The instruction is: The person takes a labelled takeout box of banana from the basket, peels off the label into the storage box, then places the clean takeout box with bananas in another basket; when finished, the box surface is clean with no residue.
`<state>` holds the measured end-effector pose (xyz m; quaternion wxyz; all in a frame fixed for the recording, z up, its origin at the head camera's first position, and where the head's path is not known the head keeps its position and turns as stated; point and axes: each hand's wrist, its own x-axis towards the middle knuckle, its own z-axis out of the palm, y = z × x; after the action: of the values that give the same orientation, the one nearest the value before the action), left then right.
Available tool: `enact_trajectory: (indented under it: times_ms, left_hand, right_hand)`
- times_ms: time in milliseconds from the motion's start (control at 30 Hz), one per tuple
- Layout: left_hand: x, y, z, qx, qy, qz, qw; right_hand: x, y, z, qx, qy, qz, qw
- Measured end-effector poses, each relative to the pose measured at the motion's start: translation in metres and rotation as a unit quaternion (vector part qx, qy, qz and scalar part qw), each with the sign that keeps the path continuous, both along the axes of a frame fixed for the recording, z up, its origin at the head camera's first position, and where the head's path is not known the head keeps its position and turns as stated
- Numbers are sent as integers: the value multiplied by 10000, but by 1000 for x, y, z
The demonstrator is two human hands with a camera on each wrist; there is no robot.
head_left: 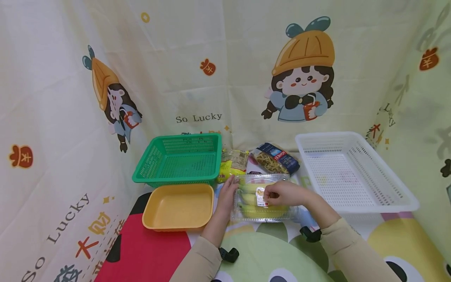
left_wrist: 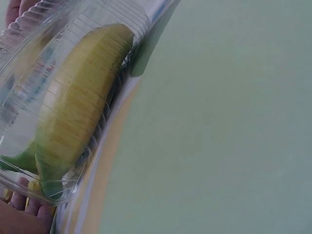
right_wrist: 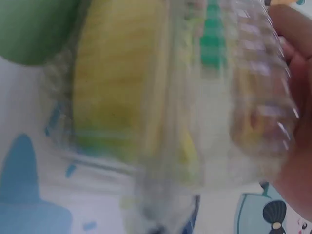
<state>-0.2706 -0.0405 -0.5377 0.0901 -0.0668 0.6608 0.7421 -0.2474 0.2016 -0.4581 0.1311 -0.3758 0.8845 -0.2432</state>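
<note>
Clear plastic banana box [head_left: 262, 199] is held mid-counter, long axis crosswise; left hand [head_left: 227, 194] is pressed flat against its left end, right hand [head_left: 283, 193] is curled over its top.

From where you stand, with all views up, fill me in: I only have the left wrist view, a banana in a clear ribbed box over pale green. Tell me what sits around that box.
Observer: The clear box of bananas lies on the cartoon table cover, with a yellow tray just left of it.
Operator: Report the right hand.
Observer: The right hand rests on top of the box, fingers curled by its white label.
Operator: Give me the left hand.
Observer: The left hand lies against the box's left end, fingers fairly straight.
Operator: Name what's behind.
Observer: A green basket, two snack packets and a white basket.
</note>
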Motion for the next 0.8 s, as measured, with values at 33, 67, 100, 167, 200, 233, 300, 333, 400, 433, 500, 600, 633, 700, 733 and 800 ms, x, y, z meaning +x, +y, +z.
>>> enact_trajectory:
  times_ms: [33,67,100,167,200,233,300,333,400,433,500,600,633,700,733,800]
  left_hand:
    - [0,0,0,-3,-25,1,10000]
    - [0,0,1,-17,-42,3,10000]
    - [0,0,1,-29,-59,6,10000]
    - [-1,0,1,-57,-104,25,9999]
    - [-1,0,1,-73,-116,37,9999]
    - [-1,0,1,-75,-120,42,9999]
    - [-1,1,1,-113,-90,42,9999]
    - [-1,0,1,-128,-75,39,9999]
    - [-1,0,1,-115,-71,37,9999]
    - [-1,0,1,-109,-59,38,9999]
    - [-2,0,0,-60,-59,53,10000]
    - [-2,1,0,-9,-70,87,9999]
    - [-3,1,-1,-6,-51,81,10000]
    - [-3,1,-1,13,-15,64,10000]
    - [-2,1,0,9,-9,60,10000]
    - [-2,1,0,20,31,38,10000]
  right_hand:
    - [0,1,1,-9,-71,36,10000]
    - [0,2,1,-12,-133,75,9999]
    - [0,2,2,-4,-169,118,9998]
    - [0,2,2,33,-161,189,9997]
    - [0,1,3,70,-93,207,9997]
    - [0,1,3,107,-32,205,9997]
    - [1,0,4,133,50,200,9997]
    - [1,-1,4,144,77,184,9997]
    - [2,-2,4,191,149,159,9996]
    - [2,-3,4,211,180,152,9995]
    - [2,-4,4,273,300,166,9990]
    - [2,-5,3,327,488,191,9981]
    - [2,-6,3,322,541,191,9978]
    - [2,-6,2,300,618,183,9975]
    - [2,-6,2,295,643,176,9973]
    - [0,-5,0,285,637,150,9974]
